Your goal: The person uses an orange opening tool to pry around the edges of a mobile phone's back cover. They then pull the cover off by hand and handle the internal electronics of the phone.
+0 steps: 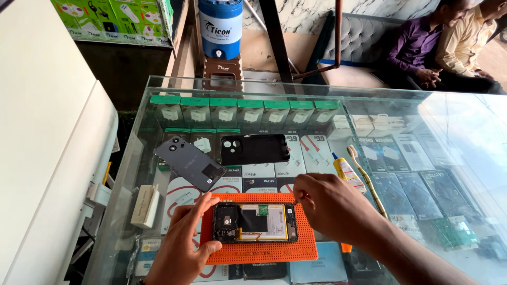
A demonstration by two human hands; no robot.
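An opened phone [255, 222] lies face down on an orange work mat [259, 252], its battery and circuit board showing. My left hand [182, 240] rests on the mat's left edge, thumb and forefinger against the phone's camera end. My right hand [330, 203] hovers over the phone's right end, fingers pinched on a thin tool whose tip is barely visible. A grey back cover [190, 162] and a black case [255, 149] lie on the glass counter [449, 132] behind the mat.
A small glue bottle [348, 173] and a toothbrush [367, 179] lie right of the mat. Boxed chargers and cables fill the shelf under the glass. A white counter stands at left. A blue water dispenser [221, 26] and two seated people [449, 42] are beyond.
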